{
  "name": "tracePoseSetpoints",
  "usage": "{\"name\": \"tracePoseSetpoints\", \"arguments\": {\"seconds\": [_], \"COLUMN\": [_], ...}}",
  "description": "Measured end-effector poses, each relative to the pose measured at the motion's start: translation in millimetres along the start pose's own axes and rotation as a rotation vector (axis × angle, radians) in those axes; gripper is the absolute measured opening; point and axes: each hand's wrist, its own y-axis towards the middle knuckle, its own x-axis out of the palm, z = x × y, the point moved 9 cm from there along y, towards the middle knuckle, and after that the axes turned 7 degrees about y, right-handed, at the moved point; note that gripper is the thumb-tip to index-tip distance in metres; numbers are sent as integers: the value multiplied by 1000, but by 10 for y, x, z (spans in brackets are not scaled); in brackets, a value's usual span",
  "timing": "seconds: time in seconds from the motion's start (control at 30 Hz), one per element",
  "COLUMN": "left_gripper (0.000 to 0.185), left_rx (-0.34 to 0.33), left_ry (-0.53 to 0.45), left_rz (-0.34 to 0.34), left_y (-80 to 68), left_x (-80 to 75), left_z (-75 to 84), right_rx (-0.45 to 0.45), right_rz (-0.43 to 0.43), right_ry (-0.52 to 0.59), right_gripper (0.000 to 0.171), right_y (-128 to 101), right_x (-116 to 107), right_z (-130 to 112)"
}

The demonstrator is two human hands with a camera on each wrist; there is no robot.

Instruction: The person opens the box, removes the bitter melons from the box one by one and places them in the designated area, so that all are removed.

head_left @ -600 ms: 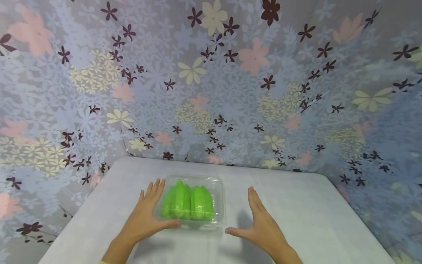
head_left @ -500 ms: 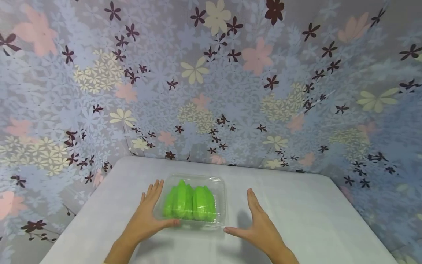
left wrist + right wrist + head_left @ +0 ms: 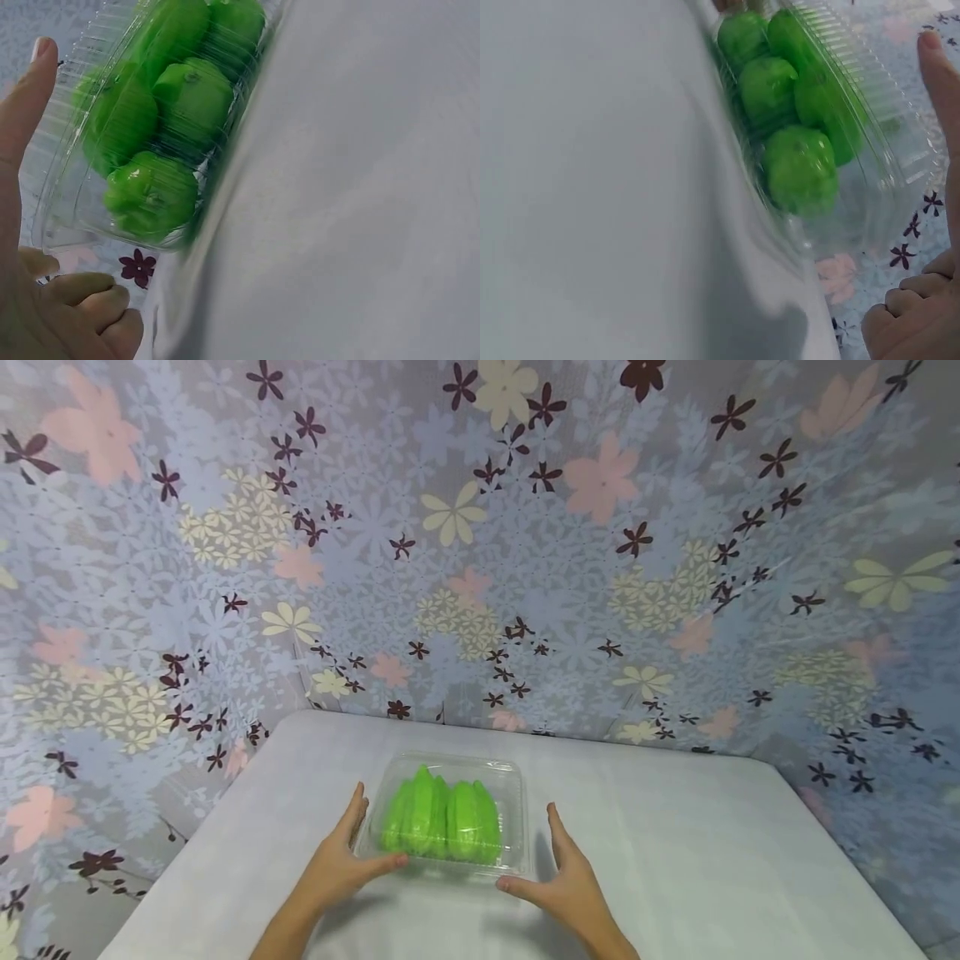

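Observation:
A clear plastic clamshell box [image 3: 512,814] lies on the white-covered table, filled with several bright green, ribbed, pointed-tipped fruits [image 3: 425,818]. My left hand [image 3: 333,864] is at the box's left side, fingers extended alongside it and the thumb overlapping its front edge. On the other side, my right hand [image 3: 566,885] is spread, its thumb tip near the front right corner and its fingers a little apart from the right wall. Both wrist views show the ridged box wall [image 3: 64,199] facing each hand, with the rounded fruit ends [image 3: 801,169] seen through the plastic.
The white cloth [image 3: 675,852] covers the table, which has rounded far corners. Flower-patterned fabric [image 3: 360,568] hangs close behind the table and to both sides.
My right hand has moved left towards the box, narrowing the gap. My left hand's fingers have drawn closer together by the left wall. The head view has shifted slightly.

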Motion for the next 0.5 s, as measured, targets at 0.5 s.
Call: {"name": "tracePoseSetpoints", "arguments": {"seconds": [0.5], "left_gripper": [126], "left_rx": [-6], "left_ry": [-35], "left_rz": [-23], "left_y": [25], "left_x": [126], "left_z": [-71], "right_rx": [23], "right_rz": [10], "right_ry": [58], "right_gripper": [126], "right_y": [19], "right_x": [257], "right_z": [131]}}
